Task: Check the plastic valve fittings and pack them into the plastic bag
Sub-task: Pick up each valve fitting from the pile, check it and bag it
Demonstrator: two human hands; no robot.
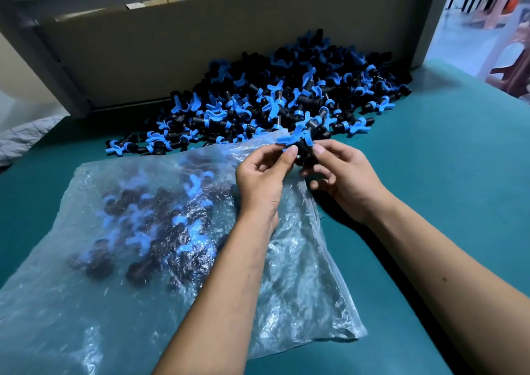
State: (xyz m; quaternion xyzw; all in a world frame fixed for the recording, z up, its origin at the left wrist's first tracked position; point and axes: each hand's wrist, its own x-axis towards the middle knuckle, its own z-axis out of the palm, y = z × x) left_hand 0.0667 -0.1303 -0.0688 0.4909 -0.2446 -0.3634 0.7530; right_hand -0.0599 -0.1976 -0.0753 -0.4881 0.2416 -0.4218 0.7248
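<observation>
A black valve fitting with a blue butterfly handle [299, 144] is held above the mouth of a clear plastic bag [94, 274]. My left hand [262, 179] pinches its left side between thumb and fingers. My right hand [341, 174] grips its right side with curled fingers. The bag lies flat on the teal table [447, 179] and holds several black and blue fittings [160, 225] seen through the plastic. A large pile of loose fittings [286, 99] lies just beyond my hands against a cardboard wall.
A cardboard panel [200, 53] stands behind the pile on a grey metal frame [43, 59]. Pink plastic stools [499, 10] show past the table's right far corner. Grey fabric [25, 136] lies at the left edge.
</observation>
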